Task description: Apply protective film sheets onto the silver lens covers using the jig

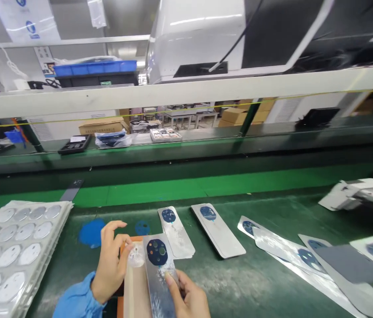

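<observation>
My right hand (189, 293) grips a silvery phone back cover (160, 282) near its lower right edge, thumb on top. A dark round camera area with several lens holes sits at the cover's upper end. Left of it lies a beige holding block (136, 287) with an orange edge, and a clear round piece (135, 256) is at its top. My left hand (111, 260) is beside that round piece, thumb and a finger drawn together, index finger raised and curved. What is between those fingertips, if anything, is too small to make out.
White trays (14, 247) of round silver discs stand at left. Blue round film (92, 232) lies on the green bench. More phone back covers (176, 234) lie behind, with a stack (218, 232) and scattered film sheets (288, 247) rightward. A white device (361, 194) juts in at right.
</observation>
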Motion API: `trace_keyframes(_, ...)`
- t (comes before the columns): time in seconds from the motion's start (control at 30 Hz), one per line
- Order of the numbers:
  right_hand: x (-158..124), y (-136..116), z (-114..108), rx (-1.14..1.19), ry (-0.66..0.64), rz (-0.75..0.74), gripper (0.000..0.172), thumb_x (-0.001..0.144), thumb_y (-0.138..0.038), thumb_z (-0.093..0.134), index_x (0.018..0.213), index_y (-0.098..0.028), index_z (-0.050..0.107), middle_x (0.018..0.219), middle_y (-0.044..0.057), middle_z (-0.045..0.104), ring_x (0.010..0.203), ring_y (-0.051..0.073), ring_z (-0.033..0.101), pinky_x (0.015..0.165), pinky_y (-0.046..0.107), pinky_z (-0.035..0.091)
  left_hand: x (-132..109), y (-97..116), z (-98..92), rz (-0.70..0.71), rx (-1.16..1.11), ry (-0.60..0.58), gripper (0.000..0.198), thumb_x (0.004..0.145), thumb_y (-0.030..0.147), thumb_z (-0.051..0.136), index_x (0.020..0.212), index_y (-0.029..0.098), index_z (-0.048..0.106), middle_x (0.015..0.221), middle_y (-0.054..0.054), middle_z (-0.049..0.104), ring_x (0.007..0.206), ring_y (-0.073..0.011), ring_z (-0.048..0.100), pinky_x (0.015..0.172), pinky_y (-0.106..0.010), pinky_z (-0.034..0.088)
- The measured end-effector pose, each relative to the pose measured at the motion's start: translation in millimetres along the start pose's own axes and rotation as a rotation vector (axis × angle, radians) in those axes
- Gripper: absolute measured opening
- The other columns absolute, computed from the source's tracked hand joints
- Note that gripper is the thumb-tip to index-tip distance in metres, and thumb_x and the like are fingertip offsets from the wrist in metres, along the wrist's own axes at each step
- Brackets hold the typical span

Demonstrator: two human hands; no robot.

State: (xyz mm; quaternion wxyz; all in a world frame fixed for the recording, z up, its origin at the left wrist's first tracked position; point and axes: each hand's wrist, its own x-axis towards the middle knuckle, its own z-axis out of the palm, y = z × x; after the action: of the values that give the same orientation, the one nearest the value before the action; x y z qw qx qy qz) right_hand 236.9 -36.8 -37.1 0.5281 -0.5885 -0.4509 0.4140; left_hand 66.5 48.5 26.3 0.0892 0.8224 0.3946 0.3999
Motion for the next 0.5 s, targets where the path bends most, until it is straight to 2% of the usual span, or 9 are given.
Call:
trace_keyframes(0.1, -3, 3, 8, 0.052, 0.021, 0.001, 0.047, 0.087, -0.057, 0.055, 0.096, -0.014, 0.07, 0.067, 0.003, 0.066, 0.066, 0.018, 0.063, 0.062, 0.021, 0.047, -7, 0, -1.3, 0.114, -0.072, -0.198, 0.004, 0.091, 0.024, 0.057, 0.089, 0.021, 0.055, 0.125, -0.011, 0.049, 0.122, -0.0303, 0.041, 0.099, -0.051, 0.042)
trace_keyframes(0.13, -4, 2, 11, 0.06, 0.037, -0.007, 0.046, 0.086, -0.057, 0.055, 0.096, -0.014, 0.07, 0.067, 0.002, 0.066, 0.065, 0.018, 0.063, 0.062, 0.02, 0.048, -10, 2, 1.3, 0.136, -0.092, -0.234, 0.007, 0.09, 0.026, 0.06, 0.092, 0.021, 0.056, 0.128, -0.012, 0.05, 0.124, -0.0312, 0.041, 0.1, -0.051, 0.042)
trace_keyframes(0.3, -9, -5, 19, 0.048, 0.075, -0.04, 0.044, 0.086, -0.056, 0.056, 0.094, -0.015, 0.071, 0.071, 0.002, 0.069, 0.06, 0.015, 0.061, 0.059, 0.019, 0.047, -17, 10, 15.8, 0.117, -0.106, -0.176, 0.007, 0.092, 0.013, 0.051, 0.092, 0.02, 0.054, 0.132, -0.013, 0.049, 0.126, -0.0292, 0.042, 0.102, -0.049, 0.043)
trace_keyframes(0.5, -10, -10, 18, -0.03, 0.071, -0.064, 0.043, 0.088, -0.056, 0.053, 0.088, -0.017, 0.071, 0.059, 0.0, 0.062, 0.052, 0.014, 0.056, 0.051, 0.019, 0.044, -14, 12, 15.8, 0.106, -0.104, -0.153, 0.016, 0.09, 0.006, 0.044, 0.084, 0.02, 0.051, 0.127, -0.012, 0.049, 0.119, -0.0278, 0.043, 0.094, -0.047, 0.047)
